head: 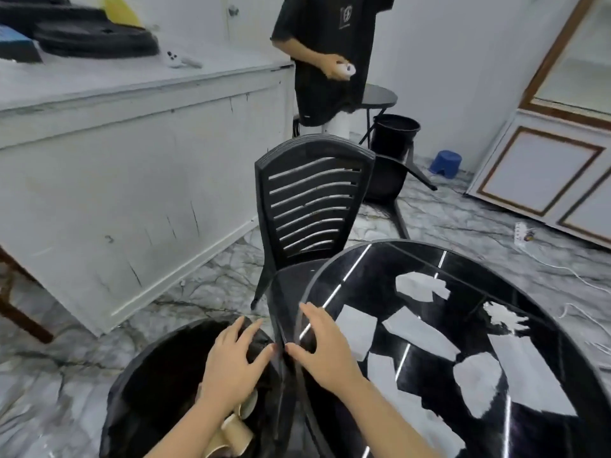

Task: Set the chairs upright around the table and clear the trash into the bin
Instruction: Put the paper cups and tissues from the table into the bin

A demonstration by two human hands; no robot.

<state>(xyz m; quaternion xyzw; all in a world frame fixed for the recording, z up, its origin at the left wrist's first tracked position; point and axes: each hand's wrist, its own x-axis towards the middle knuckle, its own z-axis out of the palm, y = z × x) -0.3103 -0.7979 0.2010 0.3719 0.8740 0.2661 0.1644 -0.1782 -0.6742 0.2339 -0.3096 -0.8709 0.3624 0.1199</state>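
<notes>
Far left of the hands, a long white counter point(139, 153) runs along the wall, carrying black foam pieces point(96, 39) and a white controller point(177, 59).

Below the left hand point(236, 360) stands the black bin point(148, 385), lined with a dark bag. Paper cups point(236, 428) lie inside it, beneath the left wrist. The left hand rests palm down over the bin's right rim, fingers spread, thumb reaching toward the right hand. Whether it pinches the bag liner cannot be determined.

Between the two hands rise the thin dark edge of the table and the front edge of the chair seat. The right hand point(325, 345) lies just right of this edge, fingers fanned wide over the table rim, thumb pointing at the left thumb. The two thumbs are near each other but apart. It grips nothing that can be made out.

Directly beyond both hands, one black slatted chair point(314, 206) stands upright, its seat tucked against the round black glass table point(496, 375). The tabletop, right of the right hand, mirrors bright ceiling patches.

Beyond the upright chair, a second chair point(393, 173) lies tipped over on the marble floor, legs pointing right. Behind it stand a black bucket point(395, 132) and a person in a black shirt point(330, 54) holding a white controller. Further right sits a blue stool point(445, 163), then white cabinet doors point(542, 166).
</notes>
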